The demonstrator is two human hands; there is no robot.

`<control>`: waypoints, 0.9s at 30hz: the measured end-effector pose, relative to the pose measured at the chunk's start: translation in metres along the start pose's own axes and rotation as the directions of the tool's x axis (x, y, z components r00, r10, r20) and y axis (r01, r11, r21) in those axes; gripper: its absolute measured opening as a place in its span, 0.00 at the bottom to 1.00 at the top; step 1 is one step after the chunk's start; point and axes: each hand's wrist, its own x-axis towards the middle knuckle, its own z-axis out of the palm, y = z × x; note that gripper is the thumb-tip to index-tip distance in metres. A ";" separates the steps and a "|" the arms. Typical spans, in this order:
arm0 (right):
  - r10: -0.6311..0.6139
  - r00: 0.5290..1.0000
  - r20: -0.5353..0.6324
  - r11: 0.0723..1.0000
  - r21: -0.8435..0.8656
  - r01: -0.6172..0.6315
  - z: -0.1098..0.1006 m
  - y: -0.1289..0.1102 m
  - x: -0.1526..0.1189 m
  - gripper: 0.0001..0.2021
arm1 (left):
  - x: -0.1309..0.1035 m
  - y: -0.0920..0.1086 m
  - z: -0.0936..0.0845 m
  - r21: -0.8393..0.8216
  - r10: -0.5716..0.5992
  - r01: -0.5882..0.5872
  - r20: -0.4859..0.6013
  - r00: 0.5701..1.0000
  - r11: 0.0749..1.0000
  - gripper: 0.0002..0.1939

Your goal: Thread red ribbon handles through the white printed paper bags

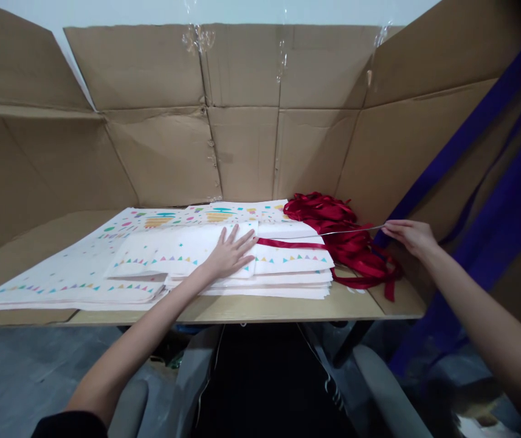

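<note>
My left hand [231,252] lies flat with spread fingers on a folded white printed sheet [182,244], on top of a stack of printed sheets [69,264]. A red ribbon [292,244] runs from the sheet by my left fingertips toward the right. To the right my right hand [408,236] pinches the end of a thin, taut strip [351,231], which stretches left across the sheets. Between the hands a heap of red ribbons [328,213] lies beside the stack, some strands hanging toward the front.
Tall cardboard walls [242,146] stand behind and at both sides of the table [242,309]. Blue-purple strips [492,225] hang at the right. Grey chair armrests [388,389] are below the table's front edge.
</note>
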 end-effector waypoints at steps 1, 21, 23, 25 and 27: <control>0.053 0.998 0.038 0.996 0.076 -0.056 -0.004 0.001 0.000 0.10 | 0.000 0.000 -0.001 -0.002 -0.013 0.013 0.014 1.000 1.000 0.29; -0.422 0.417 0.805 0.825 0.150 0.545 0.190 -0.077 -0.103 0.10 | 0.003 -0.008 -0.016 -0.172 0.021 -0.012 0.050 0.998 0.985 0.39; -0.441 0.389 0.809 0.826 0.196 0.528 0.211 -0.083 -0.119 0.10 | 0.003 -0.007 -0.015 -0.194 0.019 -0.012 0.034 0.999 0.981 0.42; -0.458 0.376 0.805 0.825 0.228 0.518 0.227 -0.088 -0.131 0.09 | 0.004 -0.007 -0.014 -0.207 0.011 -0.006 0.023 1.000 0.978 0.43; -0.468 0.387 0.795 0.819 0.226 0.527 0.237 -0.092 -0.140 0.08 | 0.004 -0.007 -0.014 -0.230 -0.007 0.011 0.020 1.000 0.973 0.44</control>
